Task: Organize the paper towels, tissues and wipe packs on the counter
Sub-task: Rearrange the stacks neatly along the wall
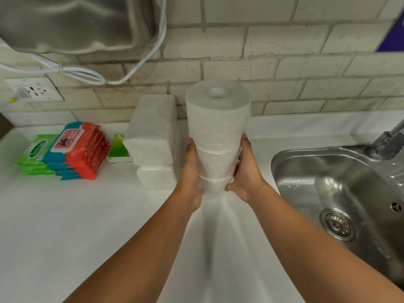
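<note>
Head view: I see both hands clasping an upright stack of paper towel rolls [217, 132], which stands on the counter [65, 215] near its back edge, left of the sink [328, 182]. The left hand [192, 171] wraps the stack's left side and the right hand [247, 171] its right side, fingers curled around the lower rolls. Just beside the stack, on its left, white tissue packs [153, 138] are piled. Further left, toward the counter's back left corner, sit a green tissue box [119, 149], red wipe packs [80, 149] and green wipe packs [36, 156].
</note>
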`<state>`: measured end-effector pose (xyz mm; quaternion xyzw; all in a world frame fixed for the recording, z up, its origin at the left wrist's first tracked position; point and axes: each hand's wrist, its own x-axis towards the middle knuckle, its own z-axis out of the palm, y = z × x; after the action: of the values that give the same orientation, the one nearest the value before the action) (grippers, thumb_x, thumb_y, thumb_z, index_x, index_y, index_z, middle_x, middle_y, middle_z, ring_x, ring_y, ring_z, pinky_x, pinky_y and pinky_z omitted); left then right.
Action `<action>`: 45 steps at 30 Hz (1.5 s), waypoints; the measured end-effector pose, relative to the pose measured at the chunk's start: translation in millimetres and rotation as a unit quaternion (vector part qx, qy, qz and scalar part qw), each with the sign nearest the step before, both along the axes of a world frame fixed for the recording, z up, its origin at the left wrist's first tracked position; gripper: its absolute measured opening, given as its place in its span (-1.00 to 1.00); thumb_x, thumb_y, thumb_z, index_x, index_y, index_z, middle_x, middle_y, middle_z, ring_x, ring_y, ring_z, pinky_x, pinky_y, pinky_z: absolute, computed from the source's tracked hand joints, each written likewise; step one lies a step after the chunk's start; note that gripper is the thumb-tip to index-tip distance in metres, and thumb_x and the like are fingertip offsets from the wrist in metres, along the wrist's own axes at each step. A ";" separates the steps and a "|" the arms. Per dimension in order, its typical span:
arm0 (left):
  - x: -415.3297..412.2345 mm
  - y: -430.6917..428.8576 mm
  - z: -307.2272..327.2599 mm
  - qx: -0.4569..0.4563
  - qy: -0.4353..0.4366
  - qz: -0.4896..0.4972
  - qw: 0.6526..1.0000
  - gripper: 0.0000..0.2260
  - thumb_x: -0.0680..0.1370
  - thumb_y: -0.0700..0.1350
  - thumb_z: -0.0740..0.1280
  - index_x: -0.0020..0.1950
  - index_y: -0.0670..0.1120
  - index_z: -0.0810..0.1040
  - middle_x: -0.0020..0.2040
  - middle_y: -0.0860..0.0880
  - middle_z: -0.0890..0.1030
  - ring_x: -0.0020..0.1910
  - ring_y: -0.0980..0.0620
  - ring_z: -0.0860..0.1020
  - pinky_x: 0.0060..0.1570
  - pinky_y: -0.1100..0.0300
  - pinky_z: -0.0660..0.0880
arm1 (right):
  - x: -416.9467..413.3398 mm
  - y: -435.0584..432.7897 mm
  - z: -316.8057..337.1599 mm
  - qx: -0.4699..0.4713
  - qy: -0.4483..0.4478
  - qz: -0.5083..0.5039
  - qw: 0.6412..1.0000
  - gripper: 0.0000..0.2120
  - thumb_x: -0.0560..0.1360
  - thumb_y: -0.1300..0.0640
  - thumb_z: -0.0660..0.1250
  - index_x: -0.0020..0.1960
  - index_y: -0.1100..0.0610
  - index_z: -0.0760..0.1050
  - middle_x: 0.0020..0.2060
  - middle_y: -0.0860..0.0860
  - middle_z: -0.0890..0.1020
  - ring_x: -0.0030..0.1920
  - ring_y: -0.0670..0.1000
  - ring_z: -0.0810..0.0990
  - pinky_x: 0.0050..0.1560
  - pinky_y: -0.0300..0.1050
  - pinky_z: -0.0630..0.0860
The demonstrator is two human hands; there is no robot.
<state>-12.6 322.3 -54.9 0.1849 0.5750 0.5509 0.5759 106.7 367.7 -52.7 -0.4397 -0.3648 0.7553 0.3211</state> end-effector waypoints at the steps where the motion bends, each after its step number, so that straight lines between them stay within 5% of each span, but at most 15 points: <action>1: 0.2 -6.0 -1.2 -0.018 -0.010 -0.002 1.000 -0.56 0.55 0.46 0.08 0.12 0.25 0.60 0.06 0.25 0.66 0.13 0.18 0.58 0.30 0.06 0.39 | -0.5 -3.0 -0.7 -0.001 0.006 -0.013 1.000 -0.44 0.45 -0.55 0.00 0.11 -0.33 0.63 0.09 -0.19 0.71 0.26 0.04 0.61 0.31 0.13 0.44; 5: -3.0 -23.5 -26.7 -0.078 -0.005 0.022 0.997 -0.58 0.59 0.26 0.26 0.39 0.12 0.52 0.36 0.08 0.55 0.37 -0.02 0.50 0.46 -0.15 0.35 | 0.7 -15.7 -13.0 -0.006 0.021 -0.037 0.999 -0.48 0.50 -0.49 0.02 0.07 -0.25 0.63 -0.03 -0.18 0.75 0.05 -0.08 0.69 0.22 0.06 0.52; 8: -1.6 -31.1 -49.5 -0.089 0.021 0.069 0.993 -0.74 0.62 0.00 0.31 0.29 0.03 0.58 0.23 -0.01 0.62 0.20 -0.07 0.61 0.24 0.02 0.58 | 2.6 -21.1 -25.0 -0.025 0.028 -0.058 0.998 -0.47 0.50 -0.48 0.05 0.26 -0.25 0.53 0.26 -0.14 0.62 0.27 -0.06 0.57 0.40 0.13 0.40; 11: 3.1 -33.5 -58.1 -0.070 -0.034 0.104 0.992 -0.72 0.63 -0.11 0.38 0.35 -0.02 0.54 0.22 -0.06 0.61 0.09 -0.09 0.69 0.15 0.05 0.65 | 1.1 -20.1 -28.9 -0.023 0.046 -0.065 0.997 -0.54 0.57 -0.39 0.04 0.24 -0.22 0.55 0.25 -0.14 0.63 0.27 -0.07 0.57 0.39 0.10 0.42; 17: 2.2 -12.5 -48.3 -0.047 -0.023 0.121 0.991 -0.56 0.62 -0.17 0.40 0.49 -0.13 0.44 0.28 -0.08 0.62 0.04 -0.01 0.71 0.08 0.20 0.62 | -13.9 -2.0 -23.4 -0.023 0.029 -0.052 0.998 -0.57 0.58 -0.37 0.03 0.18 -0.19 0.54 0.28 -0.10 0.60 0.23 -0.07 0.58 0.50 0.09 0.30; 20: -4.5 7.4 -46.0 -0.041 -0.028 0.154 0.987 -0.59 0.62 -0.23 0.38 0.47 -0.21 0.45 0.31 -0.10 0.58 0.16 -0.08 0.66 0.15 0.15 0.62 | -20.1 15.6 -21.2 -0.038 -0.011 -0.021 0.999 -0.41 0.49 -0.50 0.02 0.28 -0.18 0.51 0.27 -0.10 0.60 0.30 -0.02 0.51 0.53 0.08 0.18; 24: -4.8 30.4 -39.5 -0.019 -0.043 0.158 0.986 -0.61 0.64 -0.24 0.32 0.48 -0.16 0.44 0.25 -0.05 0.59 0.21 -0.09 0.61 0.29 0.07 0.56 | -26.9 40.8 -14.2 -0.056 -0.017 -0.003 0.998 -0.15 0.39 -0.60 -0.01 0.47 -0.09 0.39 0.23 -0.01 0.58 0.24 0.08 0.51 0.23 0.00 0.25; 28: -9.9 52.0 -41.6 -0.015 -0.037 0.140 0.989 -0.58 0.63 -0.28 0.28 0.50 -0.11 0.45 0.18 0.02 0.62 0.14 -0.01 0.63 0.28 0.09 0.57 | -36.1 58.7 -9.1 -0.035 -0.013 -0.015 0.999 -0.33 0.48 -0.53 -0.04 0.20 -0.11 0.55 0.10 -0.05 0.68 0.12 0.03 0.59 0.14 -0.07 0.36; 33: -17.7 79.2 -45.0 -0.023 0.011 0.114 0.993 -0.64 0.62 -0.25 0.28 0.39 0.01 0.53 0.05 0.10 0.63 -0.01 0.04 0.65 0.27 0.03 0.59 | -41.9 76.6 -11.5 -0.029 -0.011 -0.033 0.999 -0.34 0.49 -0.50 0.03 0.25 -0.08 0.57 0.05 -0.04 0.73 0.03 0.02 0.65 -0.03 -0.14 0.44; 37: -19.5 94.5 -56.8 -0.021 0.036 0.122 0.992 -0.66 0.60 -0.29 0.22 0.19 0.09 0.60 -0.02 0.11 0.66 -0.08 0.01 0.61 0.22 0.03 0.60 | -42.9 88.2 -16.4 -0.031 -0.008 -0.029 0.999 -0.31 0.45 -0.54 0.05 0.28 -0.10 0.55 0.17 -0.04 0.69 0.22 0.05 0.63 0.33 -0.03 0.38; 39: -18.9 97.0 -60.0 -0.014 0.031 0.134 0.990 -0.67 0.63 -0.28 0.22 0.15 0.13 0.59 -0.05 0.16 0.63 -0.09 0.02 0.59 0.23 0.03 0.58 | -42.5 90.9 -17.2 -0.029 -0.011 -0.019 0.999 -0.33 0.44 -0.54 0.05 0.23 -0.11 0.56 0.17 -0.04 0.70 0.21 0.04 0.64 0.33 -0.03 0.36; 45: -20.4 93.1 -65.1 0.006 0.062 0.105 0.993 -0.58 0.66 -0.26 0.24 0.48 0.07 0.46 0.31 0.11 0.59 0.12 0.07 0.65 0.29 0.04 0.58 | -41.6 89.5 -17.4 -0.036 -0.003 -0.016 0.999 -0.35 0.45 -0.54 0.06 0.24 -0.11 0.53 0.31 -0.02 0.60 0.24 0.02 0.59 0.35 -0.02 0.29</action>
<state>-33.0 415.3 -120.0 0.1608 0.6224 0.5991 0.4774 65.0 457.3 -70.1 -0.4589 -0.3310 0.7615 0.3163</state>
